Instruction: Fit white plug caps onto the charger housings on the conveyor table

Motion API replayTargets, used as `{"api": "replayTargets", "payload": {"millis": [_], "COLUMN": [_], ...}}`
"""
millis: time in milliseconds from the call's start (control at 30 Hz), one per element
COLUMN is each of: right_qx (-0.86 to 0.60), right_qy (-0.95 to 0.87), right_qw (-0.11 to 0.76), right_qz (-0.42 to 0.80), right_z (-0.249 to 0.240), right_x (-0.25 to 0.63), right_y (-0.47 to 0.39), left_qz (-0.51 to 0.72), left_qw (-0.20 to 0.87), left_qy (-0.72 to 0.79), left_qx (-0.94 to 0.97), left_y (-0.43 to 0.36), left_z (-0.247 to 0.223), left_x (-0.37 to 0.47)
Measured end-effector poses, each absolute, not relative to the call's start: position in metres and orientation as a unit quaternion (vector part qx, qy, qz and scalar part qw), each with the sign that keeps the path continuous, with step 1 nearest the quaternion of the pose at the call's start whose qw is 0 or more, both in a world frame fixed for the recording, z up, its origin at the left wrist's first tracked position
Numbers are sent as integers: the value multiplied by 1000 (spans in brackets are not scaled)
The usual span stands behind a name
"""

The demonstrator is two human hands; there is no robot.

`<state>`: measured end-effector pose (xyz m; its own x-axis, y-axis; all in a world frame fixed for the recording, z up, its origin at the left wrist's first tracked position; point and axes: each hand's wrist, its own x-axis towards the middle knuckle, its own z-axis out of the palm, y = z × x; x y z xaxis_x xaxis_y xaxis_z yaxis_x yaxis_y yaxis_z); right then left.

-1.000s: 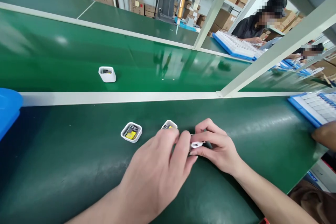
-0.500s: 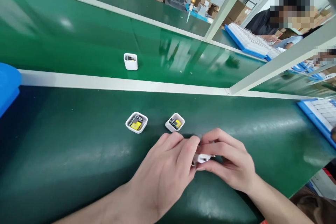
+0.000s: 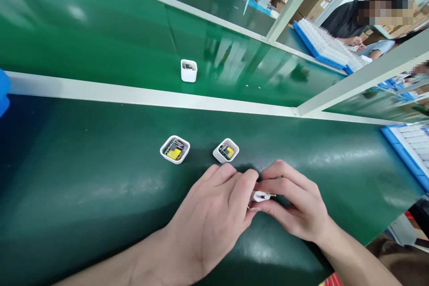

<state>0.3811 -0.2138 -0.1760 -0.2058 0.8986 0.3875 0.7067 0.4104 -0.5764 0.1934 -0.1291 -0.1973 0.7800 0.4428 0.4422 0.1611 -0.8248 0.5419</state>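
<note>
Between my two hands is a white plug piece [image 3: 261, 196] with metal pins that point right. My left hand [image 3: 214, 214] is closed around its left side and hides most of what it grips. From the right, the fingertips and thumb of my right hand [image 3: 295, 201] pinch the same piece. Just beyond my left knuckles stands a white charger housing [image 3: 221, 155], open at the top, with a yellow part and circuitry inside. A similar open housing [image 3: 174, 161] sits farther left on the green table.
A third white housing [image 3: 188, 72] stands on the green surface past the white rail [image 3: 150, 100]. Blue trays of white pieces lie at right [image 3: 407, 154] and far right [image 3: 321, 49], near a co-worker [image 3: 345, 20]. A slanted post [image 3: 362, 71] rises at right. Something blue [image 3: 3, 91] is at the left edge.
The view has shifted a little, so the far housing appears farther right. My hands keep hold of the plug piece, and its pins show slightly more clearly.
</note>
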Motion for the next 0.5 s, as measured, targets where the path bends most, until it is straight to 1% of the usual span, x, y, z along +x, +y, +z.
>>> {"api": "replayTargets", "payload": {"millis": [133, 367, 500], "right_qx": [-537, -533, -531], "right_qy": [-765, -755, -768], "right_qw": [328, 327, 310], "right_qz": [134, 197, 181], "right_z": [-174, -173, -173], "right_x": [380, 381, 380], "right_y": [-217, -210, -208], "left_qz": [285, 280, 259], "left_qw": [236, 208, 213], "left_qy": [163, 162, 153], "left_qx": [915, 923, 930], "left_y": [-128, -127, -123], "left_z": [-197, -196, -196], "left_x": [194, 195, 193]}}
